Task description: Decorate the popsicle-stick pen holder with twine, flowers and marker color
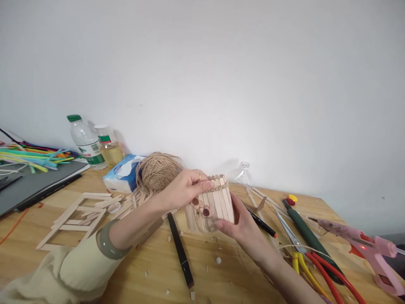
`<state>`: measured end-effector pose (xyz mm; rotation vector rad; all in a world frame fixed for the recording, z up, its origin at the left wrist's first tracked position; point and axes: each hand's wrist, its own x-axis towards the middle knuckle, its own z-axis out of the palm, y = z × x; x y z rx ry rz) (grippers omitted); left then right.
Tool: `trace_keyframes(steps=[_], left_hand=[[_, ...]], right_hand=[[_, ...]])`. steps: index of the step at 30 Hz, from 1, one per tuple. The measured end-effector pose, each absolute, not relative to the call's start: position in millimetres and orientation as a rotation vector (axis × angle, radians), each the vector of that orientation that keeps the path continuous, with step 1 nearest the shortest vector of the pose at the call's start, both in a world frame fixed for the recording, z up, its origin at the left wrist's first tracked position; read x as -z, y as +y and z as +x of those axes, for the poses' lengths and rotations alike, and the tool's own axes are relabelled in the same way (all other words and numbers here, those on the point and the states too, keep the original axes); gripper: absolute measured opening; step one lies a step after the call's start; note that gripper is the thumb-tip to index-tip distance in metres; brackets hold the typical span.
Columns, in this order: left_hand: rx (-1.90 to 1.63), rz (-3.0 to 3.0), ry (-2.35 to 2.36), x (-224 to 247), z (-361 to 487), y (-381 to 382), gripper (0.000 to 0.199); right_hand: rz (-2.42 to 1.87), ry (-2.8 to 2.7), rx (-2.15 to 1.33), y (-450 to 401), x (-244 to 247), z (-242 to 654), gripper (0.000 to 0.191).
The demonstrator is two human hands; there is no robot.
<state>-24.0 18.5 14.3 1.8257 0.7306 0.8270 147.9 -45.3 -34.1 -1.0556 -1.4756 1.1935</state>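
Between my hands is a small cup covered in popsicle sticks (218, 202), tilted slightly above the table. A twine band runs round its upper part, and brown round pieces decorate its left side. My left hand (190, 185) closes on the cup's upper left edge, thumb lying over the twine. Wrapped round the lower right side is my right hand (238, 221), its thumb at the bottom front corner. The fingers behind the cup are hidden. Below it a black marker (180, 249) lies on the table.
Left stand a twine ball (159, 171), tissue pack (123, 173), two bottles (87, 143), and popsicle-stick frames (76, 217). Right lie a second marker (264, 223), scissors (295, 245), a green-handled cutter (311, 238) and a pink glue gun (363, 245). A clear cut bottle top (243, 173) sits behind.
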Motion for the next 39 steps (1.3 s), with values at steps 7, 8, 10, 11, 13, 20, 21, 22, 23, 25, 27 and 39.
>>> trace_keyframes(steps=[7,8,10,11,13,20,21,22,23,25,27,39], left_hand=[[-0.955,1.865,0.739,-11,-33,33,0.028],[-1.052,1.798,0.737,-7,-32,36,0.033],[-1.231,1.548,0.744,4,-26,39,0.049],[-1.271,1.464,0.753,10,-21,38,0.057],[-1.265,1.382,0.764,22,-7,30,0.067],[-1.095,1.188,0.65,26,25,-29,0.076],[-1.085,1.166,0.629,24,26,-34,0.073],[-1.083,1.138,0.608,21,26,-38,0.071],[-1.093,1.106,0.586,19,25,-39,0.067],[-1.144,1.031,0.535,16,24,-35,0.06],[-1.208,0.949,0.486,16,21,-26,0.055],[-1.148,0.817,0.456,19,1,25,0.028]], right_hand=[[-1.159,-1.495,-0.796,-36,34,154,0.076],[-1.189,-1.483,-0.668,-35,34,154,0.08],[-1.247,-1.463,-0.439,-33,32,156,0.085],[-1.275,-1.457,-0.331,-32,32,156,0.086],[-1.312,-1.448,-0.102,-32,33,155,0.086],[-1.249,-1.593,0.569,-33,45,151,0.084],[-1.218,-1.628,0.657,-33,47,151,0.083],[-1.185,-1.657,0.732,-33,50,151,0.083],[-1.155,-1.692,0.79,-32,53,152,0.082],[-1.107,-1.779,0.85,-32,58,152,0.079],[-1.058,-1.889,0.848,-31,62,151,0.075],[-1.182,-1.673,0.051,-38,38,155,0.065]])
